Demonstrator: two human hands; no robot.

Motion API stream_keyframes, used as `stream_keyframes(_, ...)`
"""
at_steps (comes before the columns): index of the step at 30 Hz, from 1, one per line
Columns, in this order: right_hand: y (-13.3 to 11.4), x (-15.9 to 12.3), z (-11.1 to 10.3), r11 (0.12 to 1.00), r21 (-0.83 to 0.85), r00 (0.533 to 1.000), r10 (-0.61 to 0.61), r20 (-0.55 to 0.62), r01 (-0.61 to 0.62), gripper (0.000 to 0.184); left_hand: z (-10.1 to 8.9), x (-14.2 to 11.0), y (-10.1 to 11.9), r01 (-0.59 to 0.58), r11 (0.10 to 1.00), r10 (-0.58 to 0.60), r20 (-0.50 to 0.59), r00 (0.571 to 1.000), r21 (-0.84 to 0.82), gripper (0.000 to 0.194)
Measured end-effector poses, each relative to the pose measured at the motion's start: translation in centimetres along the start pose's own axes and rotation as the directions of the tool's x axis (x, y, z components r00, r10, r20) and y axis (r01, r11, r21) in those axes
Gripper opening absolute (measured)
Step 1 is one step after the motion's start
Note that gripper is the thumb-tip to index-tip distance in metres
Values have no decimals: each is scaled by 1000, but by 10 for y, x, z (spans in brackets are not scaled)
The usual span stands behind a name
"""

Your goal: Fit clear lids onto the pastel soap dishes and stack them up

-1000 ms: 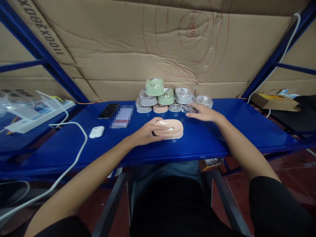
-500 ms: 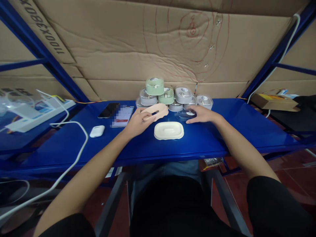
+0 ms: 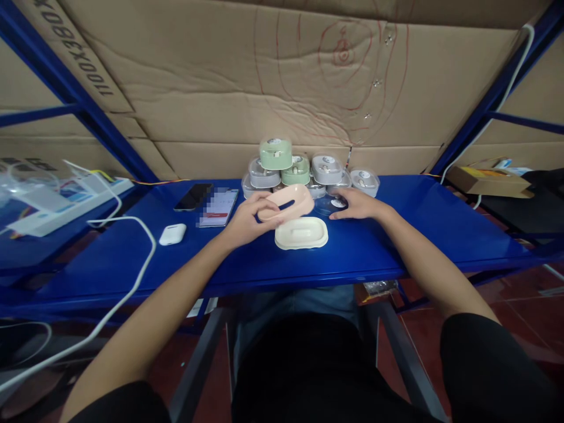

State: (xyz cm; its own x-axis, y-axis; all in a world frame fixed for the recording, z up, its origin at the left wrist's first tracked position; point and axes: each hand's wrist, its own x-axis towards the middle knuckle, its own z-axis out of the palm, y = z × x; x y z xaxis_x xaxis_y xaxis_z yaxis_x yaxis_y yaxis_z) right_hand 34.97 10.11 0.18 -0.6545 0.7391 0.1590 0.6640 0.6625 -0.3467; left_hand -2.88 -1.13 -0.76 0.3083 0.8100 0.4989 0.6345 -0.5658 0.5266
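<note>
My left hand (image 3: 247,218) is closed on a pink oval tray (image 3: 288,201), held tilted just above the blue shelf. Right below it a cream oval base (image 3: 302,232) lies flat on the shelf. My right hand (image 3: 358,205) rests on a clear plastic lid (image 3: 330,204) lying on the shelf, fingers spread over its near edge. Behind both hands stands a stack of small boxed earphone cases (image 3: 296,170) in green, grey and pink with clear lids.
On the blue shelf (image 3: 396,247) left of my hands lie two phones (image 3: 218,207), a white earbud case (image 3: 173,234) and a white cable (image 3: 132,235). Cardboard lines the back wall. A flat cardboard box (image 3: 489,179) sits at far right.
My left hand lifted the pink tray off the cream base, swung it left and back, and now holds it tilted over the base. My right hand drew the clear lid out from the stack.
</note>
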Motion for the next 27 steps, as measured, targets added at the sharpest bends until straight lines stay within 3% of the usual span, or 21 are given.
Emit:
stream_keyframes(4,-3,0,-1,999,21,999,40,1,-40,90,12,-8,16,-132,989,140,147,979,-67,36)
stream_keyframes(8,-5,1,0,997,29,997,74,-3,-74,91,20,-11,23,-93,992,111,246,963,-84,44)
stream_keyframes(11,-13,0,-4,995,41,994,93,-58,-90,90,22,-10,27,22,997,-4,247,969,-71,76)
stream_keyframes(14,-31,-5,-9,997,63,974,50,-220,-37,91,23,-8,31,124,991,-110,239,965,-47,99)
stream_keyframes(17,-56,-10,-11,989,97,943,-79,-322,115,90,24,-7,31,174,983,-157,235,959,-52,103)
stream_keyframes(21,-86,-12,-3,959,93,929,-233,-288,269,88,25,-5,28,186,977,-159,223,962,-104,105)
stream_keyframes(27,-93,-10,7,963,76,936,-232,-266,260,87,24,-3,30,203,971,-175,200,964,-128,101)
